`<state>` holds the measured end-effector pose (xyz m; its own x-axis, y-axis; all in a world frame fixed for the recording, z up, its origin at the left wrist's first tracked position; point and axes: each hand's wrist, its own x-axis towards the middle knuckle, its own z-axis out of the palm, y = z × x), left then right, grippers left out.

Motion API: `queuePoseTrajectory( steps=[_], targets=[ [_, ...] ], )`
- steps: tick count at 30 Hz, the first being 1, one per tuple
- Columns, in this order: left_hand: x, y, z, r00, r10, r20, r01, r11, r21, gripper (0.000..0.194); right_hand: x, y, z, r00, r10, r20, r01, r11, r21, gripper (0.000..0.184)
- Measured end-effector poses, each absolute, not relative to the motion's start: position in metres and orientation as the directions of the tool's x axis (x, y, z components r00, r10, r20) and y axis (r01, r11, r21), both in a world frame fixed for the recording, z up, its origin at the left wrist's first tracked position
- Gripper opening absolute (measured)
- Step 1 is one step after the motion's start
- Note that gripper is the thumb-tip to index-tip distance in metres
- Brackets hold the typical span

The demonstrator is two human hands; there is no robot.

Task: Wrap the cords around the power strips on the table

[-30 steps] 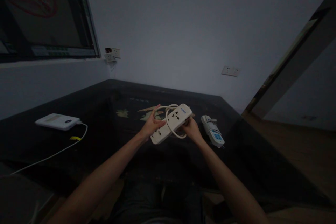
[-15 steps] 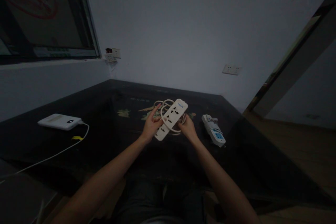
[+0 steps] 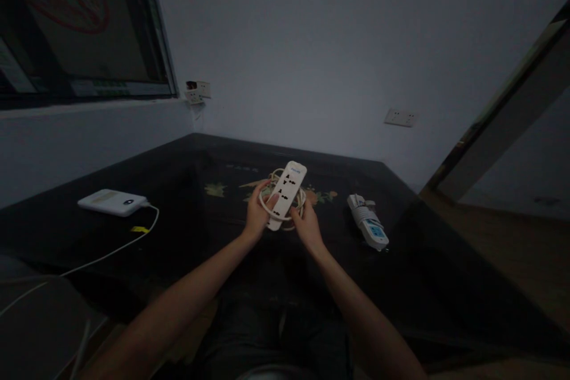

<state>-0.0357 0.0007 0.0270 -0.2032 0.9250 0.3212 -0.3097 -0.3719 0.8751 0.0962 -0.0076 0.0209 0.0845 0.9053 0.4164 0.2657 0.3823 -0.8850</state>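
A white power strip [image 3: 289,187] with several sockets is held tilted above the dark table, its upper end leaning right. My left hand [image 3: 258,209] grips its left side, the thumb lying on its face. The strip's pale cord [image 3: 301,197] loops around the strip and behind it. My right hand [image 3: 307,223] is closed on the cord at the strip's right side; its fingertips are partly hidden behind the coils. To the right, a second power strip [image 3: 369,222] lies on the table with its cord wound round it.
A white power bank [image 3: 112,202] with a white cable [image 3: 157,217] lies on the left of the black table [image 3: 187,172], a yellow tag [image 3: 139,229] by the cable. Sockets [image 3: 399,117] are set in the wall behind. A window [image 3: 89,24] is at upper left.
The power strip has turned more upright in my hands. My right hand has drawn in closer to my left, and the cord loop now crosses the strip's lower part.
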Motion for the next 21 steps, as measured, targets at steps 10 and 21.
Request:
queuePoseTrajectory(
  steps=[10, 21],
  targets=[
    [-0.035, 0.004, 0.027, -0.197, 0.957, 0.211, -0.347, -0.27, 0.898, 0.045, 0.121, 0.001, 0.026, 0.002, 0.965, 0.262, -0.064, 0.262, -0.963, 0.033],
    [-0.035, 0.01, 0.022, -0.18, 0.978, 0.105, -0.461, -0.179, 0.869, 0.032, 0.143, -0.005, 0.035, -0.376, 0.917, 0.135, -0.257, 0.036, -0.966, 0.037]
  ],
)
